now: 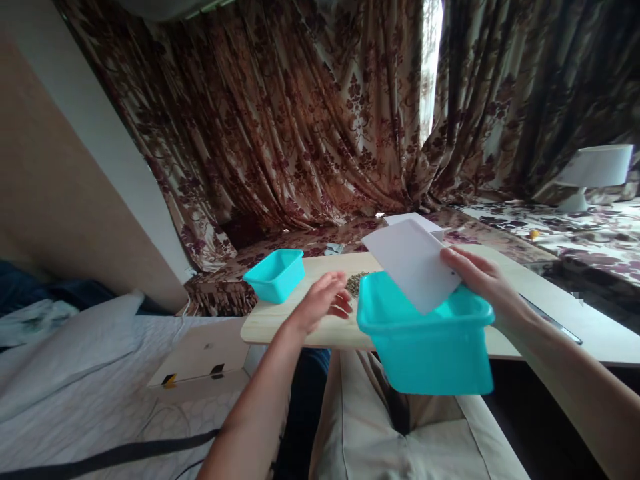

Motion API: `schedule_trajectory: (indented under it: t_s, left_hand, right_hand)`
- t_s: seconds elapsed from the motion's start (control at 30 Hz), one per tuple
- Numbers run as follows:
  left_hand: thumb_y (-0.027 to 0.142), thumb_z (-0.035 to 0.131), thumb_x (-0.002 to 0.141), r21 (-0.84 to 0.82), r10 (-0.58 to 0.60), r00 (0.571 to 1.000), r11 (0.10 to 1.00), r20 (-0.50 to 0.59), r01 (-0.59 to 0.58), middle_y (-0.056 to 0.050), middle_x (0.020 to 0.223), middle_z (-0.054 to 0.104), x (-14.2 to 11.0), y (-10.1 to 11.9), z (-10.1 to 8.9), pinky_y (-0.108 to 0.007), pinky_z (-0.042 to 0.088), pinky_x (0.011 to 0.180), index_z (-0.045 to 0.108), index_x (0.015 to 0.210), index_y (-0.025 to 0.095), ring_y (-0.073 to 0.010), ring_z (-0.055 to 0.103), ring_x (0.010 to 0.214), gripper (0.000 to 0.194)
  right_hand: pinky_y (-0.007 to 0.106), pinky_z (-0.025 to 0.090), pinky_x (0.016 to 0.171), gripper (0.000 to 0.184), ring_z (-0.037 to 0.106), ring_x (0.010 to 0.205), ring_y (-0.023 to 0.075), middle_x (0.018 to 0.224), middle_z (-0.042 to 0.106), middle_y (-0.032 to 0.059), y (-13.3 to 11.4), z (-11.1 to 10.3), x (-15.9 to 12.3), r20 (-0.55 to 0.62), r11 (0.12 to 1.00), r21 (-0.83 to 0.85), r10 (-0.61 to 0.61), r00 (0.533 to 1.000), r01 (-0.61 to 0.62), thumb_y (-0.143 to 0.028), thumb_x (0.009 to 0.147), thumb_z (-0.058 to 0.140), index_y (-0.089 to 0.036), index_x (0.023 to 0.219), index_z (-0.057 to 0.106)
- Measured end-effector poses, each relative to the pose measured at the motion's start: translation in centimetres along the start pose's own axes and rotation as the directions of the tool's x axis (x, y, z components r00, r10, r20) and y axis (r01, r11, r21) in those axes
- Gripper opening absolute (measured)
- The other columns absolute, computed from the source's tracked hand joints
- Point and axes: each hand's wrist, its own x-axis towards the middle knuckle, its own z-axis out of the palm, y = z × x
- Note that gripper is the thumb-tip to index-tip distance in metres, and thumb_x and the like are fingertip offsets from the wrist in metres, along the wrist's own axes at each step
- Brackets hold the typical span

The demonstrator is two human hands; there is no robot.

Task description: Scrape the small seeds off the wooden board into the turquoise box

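Curtains (300,120) hang behind the pale wooden table (320,330) and lamp (595,167).

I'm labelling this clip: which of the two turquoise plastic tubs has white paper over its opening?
The turquoise plastic tub on the right, beneath the white paper sheet in the right hand; the left tub has none.

The only view is worn on the person's head, looking forward and down across the wooden bench (325,327). It sits close behind the bench's near edge and above it, facing the floral curtains (310,133) beyond; no second view shares the scene.
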Motion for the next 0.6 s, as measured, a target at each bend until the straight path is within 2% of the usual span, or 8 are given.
schedule_trajectory:
  t_s: [0.07,0.13,0.23,0.3,0.43,0.53,0.6]
  left_hand:
    - [0.032,0.053,0.09,0.208,0.048,0.992,0.978,-0.117,-0.022,-0.008,0.112,0.053,1.2,0.0,-3.8,-0.04,0.049,0.076,0.051,0.114,0.016,-0.021,0.056,0.092,0.029]
    - [0.031,0.053,0.09,0.414,0.086,0.973,0.91,-0.215,0.011,-0.008,0.114,0.052,2.3,-0.3,-7.4,-0.041,0.048,0.078,0.051,0.115,0.016,-0.0218,0.055,0.094,0.029]
    - [0.031,0.053,0.09,0.653,0.081,0.966,0.751,-0.244,0.102,-0.008,0.114,0.052,3.1,-1.4,-11.1,-0.041,0.048,0.078,0.051,0.114,0.016,-0.0217,0.056,0.094,0.029]
    - [0.031,0.053,0.09,0.755,0.074,0.969,0.642,-0.234,0.133,-0.008,0.114,0.052,3.0,-2.2,-12.0,-0.041,0.048,0.078,0.051,0.114,0.016,-0.0216,0.056,0.094,0.029]
    - [0.031,0.052,0.09,0.869,0.087,0.981,0.482,-0.171,0.109,-0.008,0.114,0.052,2.2,-2.4,-11.8,-0.04,0.048,0.078,0.051,0.114,0.017,-0.0213,0.056,0.093,0.028]
    - [0.031,0.053,0.09,0.903,0.119,0.988,0.427,-0.102,0.041,-0.008,0.114,0.052,0.5,-0.5,-11.5,-0.041,0.048,0.078,0.051,0.114,0.017,-0.0216,0.055,0.094,0.028]
    - [0.032,0.053,0.089,0.903,0.145,0.989,0.429,-0.038,-0.028,-0.007,0.112,0.056,-1.4,1.5,-11.4,-0.039,0.045,0.084,0.055,0.11,0.017,-0.0229,0.054,0.097,0.026]
  right_hand:
    - [0.017,0.038,0.039,0.024,0.051,0.048,0.0082,0.061,0.06,-0.0019,-0.5,-0.2,0.1,-0.05,0.998,0.042,0.054,0.997,-0.052,-0.042,0.071,0.066,-0.019,0.076,0.063]
    - [0.016,0.038,0.038,0.022,0.05,0.047,0.0079,0.059,0.059,-0.0023,-0.9,-0.6,0.1,-0.085,0.996,0.048,0.073,0.994,-0.069,-0.04,0.07,0.067,-0.019,0.075,0.064]
    - [0.016,0.037,0.037,0.024,0.051,0.046,0.0079,0.058,0.06,-0.0026,-1.3,-1.4,0.1,-0.096,0.996,0.041,0.085,0.992,-0.082,-0.041,0.068,0.069,-0.018,0.075,0.064]
    - [0.016,0.039,0.038,0.025,0.052,0.048,0.0083,0.061,0.062,-0.0026,-1.4,-1.8,0.1,-0.102,0.995,0.049,0.093,0.99,-0.089,-0.041,0.068,0.069,-0.019,0.078,0.064]
    - [0.015,0.04,0.04,0.027,0.053,0.05,0.008,0.062,0.063,-0.0035,-1.7,-2.7,0.1,-0.129,0.994,0.047,0.108,0.986,-0.103,-0.04,0.068,0.07,-0.019,0.084,0.065]
    - [0.016,0.037,0.037,0.029,0.053,0.048,0.0085,0.061,0.063,-0.0033,-2.1,-3.4,-0.2,-0.133,0.993,-0.001,0.113,0.985,-0.114,-0.042,0.067,0.069,-0.018,0.083,0.066]
    - [0.017,0.036,0.035,0.028,0.051,0.045,0.0088,0.058,0.063,-0.0028,-2.4,-3.9,-0.6,-0.122,0.992,-0.047,0.107,0.987,-0.113,-0.043,0.067,0.068,-0.018,0.08,0.067]
